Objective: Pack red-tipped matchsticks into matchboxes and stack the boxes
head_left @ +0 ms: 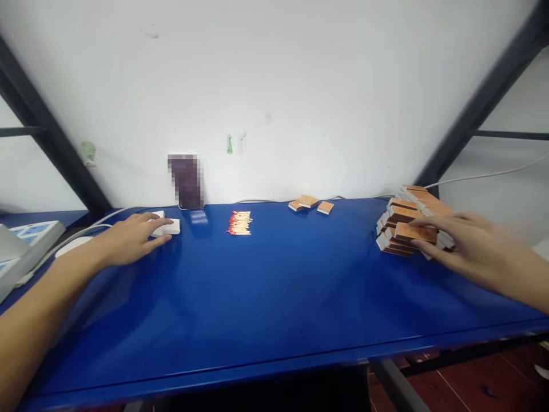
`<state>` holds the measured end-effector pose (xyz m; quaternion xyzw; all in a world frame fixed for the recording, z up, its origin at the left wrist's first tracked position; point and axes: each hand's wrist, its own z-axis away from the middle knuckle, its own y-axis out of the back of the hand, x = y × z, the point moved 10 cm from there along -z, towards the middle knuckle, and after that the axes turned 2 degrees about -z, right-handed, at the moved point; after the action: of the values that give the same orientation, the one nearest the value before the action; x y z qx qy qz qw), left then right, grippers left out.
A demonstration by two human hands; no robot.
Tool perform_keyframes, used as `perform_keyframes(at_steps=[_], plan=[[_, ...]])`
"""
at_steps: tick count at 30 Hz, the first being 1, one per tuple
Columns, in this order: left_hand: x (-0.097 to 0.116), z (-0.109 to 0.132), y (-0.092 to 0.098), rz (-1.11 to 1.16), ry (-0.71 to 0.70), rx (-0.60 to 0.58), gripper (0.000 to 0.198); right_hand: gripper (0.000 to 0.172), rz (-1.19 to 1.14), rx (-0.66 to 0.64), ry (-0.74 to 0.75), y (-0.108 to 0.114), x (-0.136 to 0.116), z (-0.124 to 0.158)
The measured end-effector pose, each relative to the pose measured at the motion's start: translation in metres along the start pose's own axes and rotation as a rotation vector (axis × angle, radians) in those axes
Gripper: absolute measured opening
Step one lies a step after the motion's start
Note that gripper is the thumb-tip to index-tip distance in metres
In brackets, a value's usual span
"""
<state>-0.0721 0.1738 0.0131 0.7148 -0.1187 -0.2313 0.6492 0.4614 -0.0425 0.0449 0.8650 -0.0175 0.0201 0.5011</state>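
At the left of the blue table, my left hand has its thumb and fingers closed on a small white matchbox tray. Another white piece lies right behind it, partly hidden by my fingers. On the right, my right hand grips an orange-topped matchbox at the front of a pile of stacked matchboxes. My palm and fingers cover part of that pile. Loose matches with red heads lie side by side in the middle, away from both hands.
Three flat orange matchbox pieces lie near the wall. A pixelated dark phone-like object leans against the wall. White power strips and cables are at the far left. The blue table ends at a front edge.
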Motion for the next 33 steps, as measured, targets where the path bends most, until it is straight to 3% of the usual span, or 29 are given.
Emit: perform_keyframes(at_steps=[3,8,13,14,16,18,21,24,27,31,33], plan=[[0.008,-0.003,-0.009,0.057,-0.056,-0.017,0.053,0.047,-0.021,0.013,-0.001,-0.013,0.002,0.003],[0.008,-0.005,-0.009,0.087,-0.063,0.009,0.051,0.033,-0.058,0.035,0.093,-0.024,0.004,0.000],[0.013,-0.005,-0.006,0.041,-0.105,0.050,0.045,0.029,-0.091,0.255,0.061,0.004,-0.011,0.002],[0.014,-0.005,-0.006,0.043,-0.108,0.064,0.044,0.024,-0.117,0.294,0.081,0.010,-0.025,0.001],[0.018,-0.006,-0.005,0.067,-0.122,0.087,0.042,0.014,-0.171,0.350,0.268,0.019,-0.074,-0.002],[0.024,-0.007,-0.004,0.096,-0.151,0.106,0.040,0.015,-0.272,0.314,0.427,0.015,-0.125,-0.011],[0.032,-0.008,-0.002,0.122,-0.191,0.156,0.038,0.021,-0.384,0.213,0.642,-0.007,-0.203,-0.030],[0.039,-0.008,0.001,0.175,-0.254,0.201,0.038,0.024,-0.418,0.048,0.697,-0.042,-0.260,-0.063],[0.053,-0.003,0.012,0.251,-0.324,0.288,0.034,0.031,-0.411,-0.123,0.599,-0.080,-0.289,-0.100],[0.088,0.016,0.044,0.483,-0.332,0.498,0.028,0.027,-0.439,-0.166,0.552,-0.105,-0.302,-0.122],[0.108,0.021,0.050,0.699,-0.265,0.508,0.023,0.024,-0.467,-0.168,0.543,-0.112,-0.302,-0.122]])
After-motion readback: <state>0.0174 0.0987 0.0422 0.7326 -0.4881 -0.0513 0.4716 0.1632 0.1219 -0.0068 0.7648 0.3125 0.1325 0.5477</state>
